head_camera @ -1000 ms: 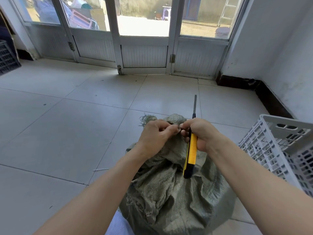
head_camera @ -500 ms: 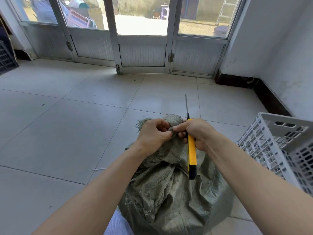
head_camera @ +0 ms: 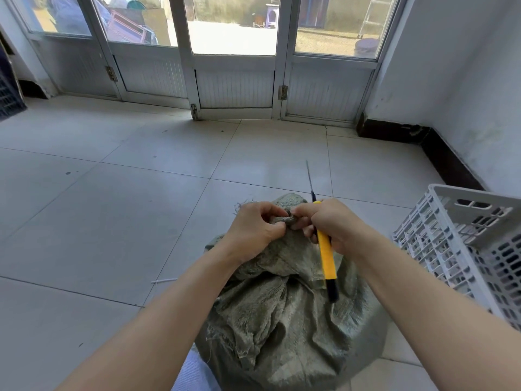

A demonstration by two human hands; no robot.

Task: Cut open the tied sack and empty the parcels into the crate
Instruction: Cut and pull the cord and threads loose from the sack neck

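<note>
Lying at the far left edge, a dark crate (head_camera: 8, 91) is sitting against the wall, and a thin white strip (head_camera: 163, 281) is lying on the tiled floor (head_camera: 98, 215) nearer in. The person's left hand (head_camera: 253, 230) is curling shut on the bunched neck of the green woven sack (head_camera: 282, 320), thumb and fingers pinching the twisted fabric. The sack is slumping on the floor between the forearms, its neck still gathered. The right hand (head_camera: 329, 224) is pinching the same knot with its fingertips while the remaining fingers are closing round a yellow utility knife (head_camera: 325, 255), its blade pointing up and away. Just right of the sack, a white plastic crate (head_camera: 473, 249) is standing, with no parcels showing in the part that can be seen
</note>
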